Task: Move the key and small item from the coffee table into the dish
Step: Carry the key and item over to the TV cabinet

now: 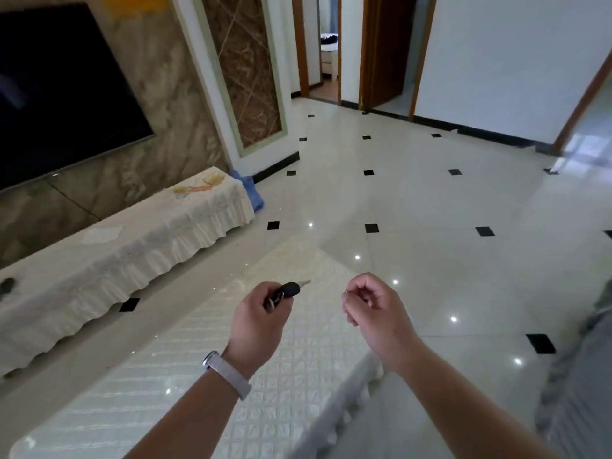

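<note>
The key sits in my left hand, fingers curled round its black head, blade pointing away. My right hand pinches a small item, too tiny to identify. Both hover above the coffee table; the dish is well apart on the far cabinet.

A single wide-angle view comes from head height, looking forward and steeply down. Both forearms enter from the bottom edge, with the left hand and right hand close to the lens at lower centre. The desk fills the lower left, nearest the camera. A long cloth-covered cabinet runs along the left side, farther off, with a dark television above it at upper left. The tiled floor spreads across the right half towards doorways at top centre. Straight lines bow near the frame edges.
</note>
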A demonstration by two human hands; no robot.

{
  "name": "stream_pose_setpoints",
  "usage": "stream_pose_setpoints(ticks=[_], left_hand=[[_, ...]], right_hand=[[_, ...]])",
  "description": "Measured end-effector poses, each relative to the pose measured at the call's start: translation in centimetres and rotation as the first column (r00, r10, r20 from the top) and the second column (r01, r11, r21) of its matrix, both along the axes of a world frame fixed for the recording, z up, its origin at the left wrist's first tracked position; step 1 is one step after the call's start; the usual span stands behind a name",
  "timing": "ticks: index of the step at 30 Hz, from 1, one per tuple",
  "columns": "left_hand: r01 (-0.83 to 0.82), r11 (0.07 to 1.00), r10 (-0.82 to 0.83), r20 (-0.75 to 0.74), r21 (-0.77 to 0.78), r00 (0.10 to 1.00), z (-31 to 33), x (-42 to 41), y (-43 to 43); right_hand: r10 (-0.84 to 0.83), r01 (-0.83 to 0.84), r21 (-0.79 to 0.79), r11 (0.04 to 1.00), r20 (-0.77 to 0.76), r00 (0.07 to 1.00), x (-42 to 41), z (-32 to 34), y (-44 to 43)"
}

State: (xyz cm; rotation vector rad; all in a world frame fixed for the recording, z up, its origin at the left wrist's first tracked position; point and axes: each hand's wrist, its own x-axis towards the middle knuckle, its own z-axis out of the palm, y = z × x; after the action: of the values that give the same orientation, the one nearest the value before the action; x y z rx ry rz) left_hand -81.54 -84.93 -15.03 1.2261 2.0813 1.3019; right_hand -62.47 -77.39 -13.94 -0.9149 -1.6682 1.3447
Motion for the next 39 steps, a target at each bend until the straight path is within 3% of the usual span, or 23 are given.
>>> stream_pose_setpoints(ticks=[11, 20, 28, 39], left_hand=[[0.267, 0.963, -0.267, 0.007, 0.025, 0.964, 3.2, 16.4, 12.6], [0.502, 0.864, -0.503, 0.009, 0.042, 0.864, 2.2, 26.1, 22.5], [0.617, 0.782, -0.623, 0.09, 0.089, 0.777, 0.2, 29.7, 34.8], [0.615, 0.782, -0.623, 0.157, 0.098, 0.766, 0.1, 29.8, 53.4]], right_hand=[[-0.304, 0.304, 0.01, 0.953, 0.035, 0.952, 18.1, 2.1, 7.3], [-0.563, 0.546, -0.197, 0.814, -0.041, 0.825, 27.9, 1.7, 12.5], [-0.653, 0.629, -0.232, 0.742, -0.038, 0.756, 30.9, 1.5, 23.3], [-0.672, 0.665, -0.157, 0.73, 0.018, 0.741, 31.0, 2.8, 41.0]])
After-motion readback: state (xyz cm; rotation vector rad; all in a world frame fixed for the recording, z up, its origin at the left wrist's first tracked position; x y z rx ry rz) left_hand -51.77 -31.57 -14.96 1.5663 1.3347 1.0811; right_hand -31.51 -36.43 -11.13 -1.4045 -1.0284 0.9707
